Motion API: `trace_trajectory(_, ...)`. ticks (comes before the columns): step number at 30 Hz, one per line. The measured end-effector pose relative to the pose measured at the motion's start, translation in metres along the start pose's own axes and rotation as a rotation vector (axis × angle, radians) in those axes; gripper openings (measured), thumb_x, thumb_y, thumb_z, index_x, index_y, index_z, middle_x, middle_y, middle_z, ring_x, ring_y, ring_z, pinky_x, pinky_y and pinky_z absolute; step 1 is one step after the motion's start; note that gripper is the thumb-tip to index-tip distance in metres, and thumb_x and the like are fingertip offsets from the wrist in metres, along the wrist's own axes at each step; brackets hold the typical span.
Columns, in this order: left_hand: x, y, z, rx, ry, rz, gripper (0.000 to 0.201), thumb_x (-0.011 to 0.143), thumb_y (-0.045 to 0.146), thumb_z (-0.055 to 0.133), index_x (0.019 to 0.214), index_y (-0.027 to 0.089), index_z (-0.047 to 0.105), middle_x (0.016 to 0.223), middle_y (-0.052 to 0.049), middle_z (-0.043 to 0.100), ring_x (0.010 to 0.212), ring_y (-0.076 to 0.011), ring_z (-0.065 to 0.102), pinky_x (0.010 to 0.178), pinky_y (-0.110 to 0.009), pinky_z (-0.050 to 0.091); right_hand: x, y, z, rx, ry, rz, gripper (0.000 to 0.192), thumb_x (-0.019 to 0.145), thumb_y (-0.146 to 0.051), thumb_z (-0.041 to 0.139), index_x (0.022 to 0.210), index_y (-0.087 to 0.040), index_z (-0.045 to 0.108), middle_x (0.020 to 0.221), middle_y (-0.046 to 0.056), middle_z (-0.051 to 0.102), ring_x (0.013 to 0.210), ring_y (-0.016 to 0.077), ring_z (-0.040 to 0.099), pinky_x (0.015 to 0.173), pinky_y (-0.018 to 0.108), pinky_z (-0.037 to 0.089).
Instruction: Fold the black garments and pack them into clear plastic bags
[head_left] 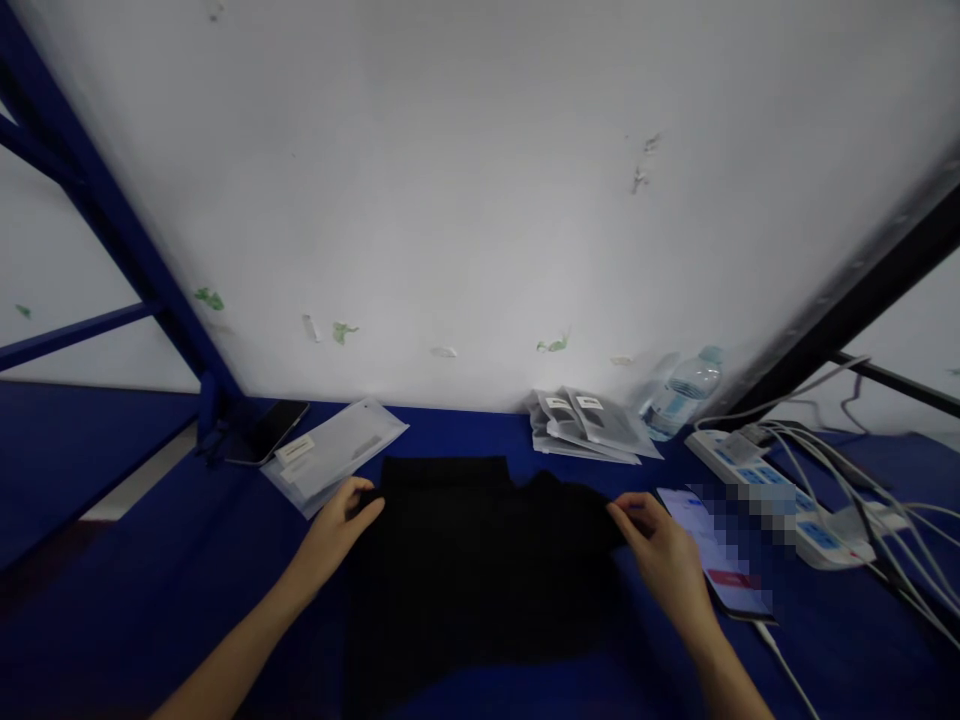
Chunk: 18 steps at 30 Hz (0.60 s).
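A black garment (480,570) lies spread over the blue table in front of me, its exact kind too dark to make out. Its upper left part has a straight, folded-looking edge, while the upper right side is bunched. My left hand (341,525) pinches the garment near its upper left corner between thumb and fingers. At the opposite side, my right hand (664,550) pinches the upper right edge. Just beyond my left hand are frosted zip bags (352,445) with a white label. A phone with a lit screen (712,545) lies right beside my right hand.
More labelled zip bags (592,425) lie against the white wall (480,200), near a clear water bottle (682,395). On the right is a white power strip (772,490) with tangled cables (885,520). A dark phone (277,430) rests at the back left, near a blue frame post (127,220).
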<state>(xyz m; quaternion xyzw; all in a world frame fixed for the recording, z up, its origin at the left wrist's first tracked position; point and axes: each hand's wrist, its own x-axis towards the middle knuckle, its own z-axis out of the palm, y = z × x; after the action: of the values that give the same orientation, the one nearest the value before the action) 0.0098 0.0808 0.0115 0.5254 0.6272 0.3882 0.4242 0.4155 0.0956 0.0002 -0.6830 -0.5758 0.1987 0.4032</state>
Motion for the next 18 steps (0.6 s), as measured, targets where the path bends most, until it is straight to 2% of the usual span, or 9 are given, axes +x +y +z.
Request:
trace_trajectory(3,-0.002,-0.001,0.003,-0.275,-0.104,-0.189,0.042,0.082,0.052,0.061,0.111,0.022,0.056,0.096,-0.004,0.069,0.090,-0.0218,0.067,0.075,-0.031,0.052,0.008,0.009,0.000,0.054,-0.067,0.111,0.037,0.068,-0.056,0.060,0.085,-0.023,0.059,0.071,0.005,0.072,0.064,0.0251,0.068,0.054,0.032,0.052)
trace_trajectory(5,-0.003,-0.004,0.002,-0.376,-0.174,-0.224,0.043,0.082,0.051,0.062,0.113,0.021,0.057,0.103,-0.007,0.070,0.097,-0.0220,0.067,0.082,-0.032,0.052,0.011,0.005,-0.001,0.062,-0.075,0.117,0.039,0.067,-0.055,0.061,0.087,-0.022,0.060,0.071,0.006,0.072,0.066,0.0262,0.069,0.054,0.033,0.052)
trace_trajectory(7,-0.003,-0.007,0.000,-0.405,-0.200,-0.226,0.041,0.082,0.049,0.064,0.111,0.020,0.059,0.108,-0.008,0.069,0.102,-0.0224,0.066,0.087,-0.032,0.051,0.009,-0.013,-0.001,0.027,-0.012,0.044,0.037,0.072,-0.054,0.060,0.090,-0.022,0.060,0.074,0.006,0.072,0.071,0.0257,0.069,0.060,0.034,0.053)
trace_trajectory(9,-0.003,-0.010,-0.002,-0.394,-0.191,-0.239,0.038,0.082,0.048,0.065,0.108,0.020,0.061,0.109,-0.008,0.069,0.103,-0.0231,0.066,0.088,-0.033,0.051,0.001,-0.041,0.007,-0.013,0.059,-0.077,0.033,0.078,-0.051,0.057,0.096,-0.023,0.060,0.079,0.005,0.072,0.074,0.0240,0.070,0.067,0.033,0.053)
trace_trajectory(11,-0.002,-0.012,-0.002,-0.386,-0.182,-0.248,0.037,0.082,0.048,0.065,0.104,0.019,0.063,0.108,-0.009,0.070,0.102,-0.0234,0.066,0.087,-0.033,0.052,-0.014,-0.071,0.028,-0.037,0.063,-0.220,0.027,0.084,-0.045,0.055,0.101,-0.025,0.059,0.085,0.004,0.071,0.075,0.0218,0.069,0.069,0.032,0.053)
trace_trajectory(14,-0.002,-0.012,-0.001,-0.401,-0.189,-0.234,0.034,0.082,0.047,0.066,0.101,0.018,0.064,0.105,-0.009,0.071,0.101,-0.0239,0.067,0.085,-0.033,0.052,-0.042,-0.104,0.074,-0.127,-0.099,-0.499,0.018,0.093,-0.031,0.046,0.104,-0.024,0.058,0.089,0.005,0.070,0.079,0.0207,0.068,0.073,0.033,0.053)
trace_trajectory(16,-0.002,-0.011,-0.001,-0.414,-0.197,-0.233,0.034,0.082,0.046,0.066,0.101,0.018,0.065,0.105,-0.009,0.071,0.101,-0.0243,0.067,0.085,-0.033,0.052,-0.058,-0.112,0.100,-0.213,-0.234,-0.608,0.016,0.093,-0.028,0.045,0.096,-0.023,0.061,0.080,0.006,0.068,0.075,0.0221,0.066,0.067,0.033,0.053)
trace_trajectory(18,-0.002,-0.010,-0.001,-0.427,-0.206,-0.237,0.035,0.082,0.047,0.067,0.101,0.017,0.065,0.106,-0.009,0.071,0.101,-0.0242,0.067,0.085,-0.032,0.052,-0.066,-0.112,0.111,-0.189,-0.302,-0.635,0.016,0.093,-0.032,0.049,0.094,-0.023,0.062,0.080,0.006,0.067,0.078,0.0226,0.065,0.068,0.034,0.053)
